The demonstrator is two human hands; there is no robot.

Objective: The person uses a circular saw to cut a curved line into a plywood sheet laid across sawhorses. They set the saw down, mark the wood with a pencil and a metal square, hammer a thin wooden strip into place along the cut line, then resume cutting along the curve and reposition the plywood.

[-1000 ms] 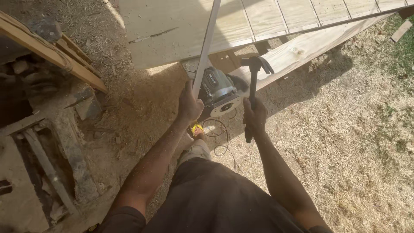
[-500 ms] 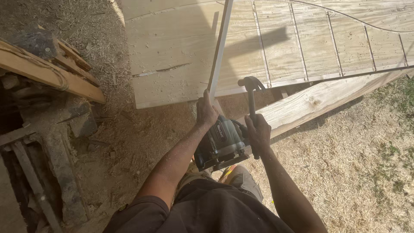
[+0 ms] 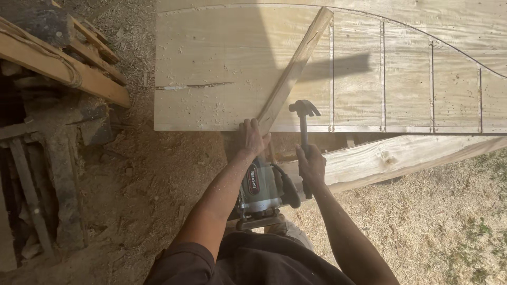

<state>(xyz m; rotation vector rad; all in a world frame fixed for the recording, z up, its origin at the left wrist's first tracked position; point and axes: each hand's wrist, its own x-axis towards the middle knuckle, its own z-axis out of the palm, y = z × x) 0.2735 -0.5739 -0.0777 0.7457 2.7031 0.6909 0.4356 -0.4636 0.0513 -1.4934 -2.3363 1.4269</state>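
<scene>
My left hand (image 3: 252, 138) grips the near end of a long narrow wooden strip (image 3: 296, 68) that lies slanted across a large pale wooden panel (image 3: 211, 58). My right hand (image 3: 311, 166) holds a black claw hammer (image 3: 303, 113) by its handle, head up, just in front of the panel's near edge. A grey and green power router (image 3: 261, 190) sits below and between my two forearms. The panel carries straight grooves and one curved line.
A thick timber beam (image 3: 401, 155) lies under the panel's near edge on the right. Stacked boards and scrap wood (image 3: 63, 68) stand at the left. Sawdust-covered dirt (image 3: 158, 179) and dry grass (image 3: 449, 221) spread around me.
My view has moved closer to the panel. The strip now lies tilted across the panel, where before it stood more upright. The hammer has risen toward the panel edge.
</scene>
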